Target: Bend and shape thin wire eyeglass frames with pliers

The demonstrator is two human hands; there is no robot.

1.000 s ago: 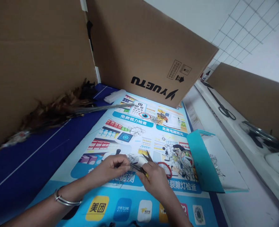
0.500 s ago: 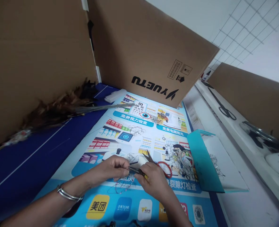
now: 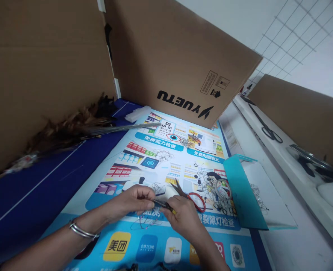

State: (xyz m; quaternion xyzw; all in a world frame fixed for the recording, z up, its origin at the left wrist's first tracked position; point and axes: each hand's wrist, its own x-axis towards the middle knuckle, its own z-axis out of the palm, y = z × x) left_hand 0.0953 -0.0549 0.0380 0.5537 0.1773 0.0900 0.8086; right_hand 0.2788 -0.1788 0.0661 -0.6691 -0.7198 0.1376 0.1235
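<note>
My right hand (image 3: 183, 214) is wrapped round a pair of pliers (image 3: 162, 203) with dark jaws and a bit of yellow on the handle. The jaws point left and meet the fingertips of my left hand (image 3: 141, 198). That hand is pinched on a thin beaded wire (image 3: 145, 222), whose loose loops hang below the fingers; the exact spot gripped is hidden. Just beyond my right hand lie scissors (image 3: 190, 195) with red handles, blades apart. A white roll-like piece (image 3: 166, 192) sits behind the pliers.
Tangled wire loops (image 3: 211, 184) and a round ring (image 3: 223, 189) lie right of the scissors. A teal open box (image 3: 245, 195) stands at the right. Feathers (image 3: 70, 130) and thin rods (image 3: 121, 129) lie left. Cardboard panels (image 3: 177, 56) rise behind. Black scissors (image 3: 268, 130) rest far right.
The hanging beaded wire has shifted and swung slightly below my fingers. Both hands and the pliers stay in nearly the same place.
</note>
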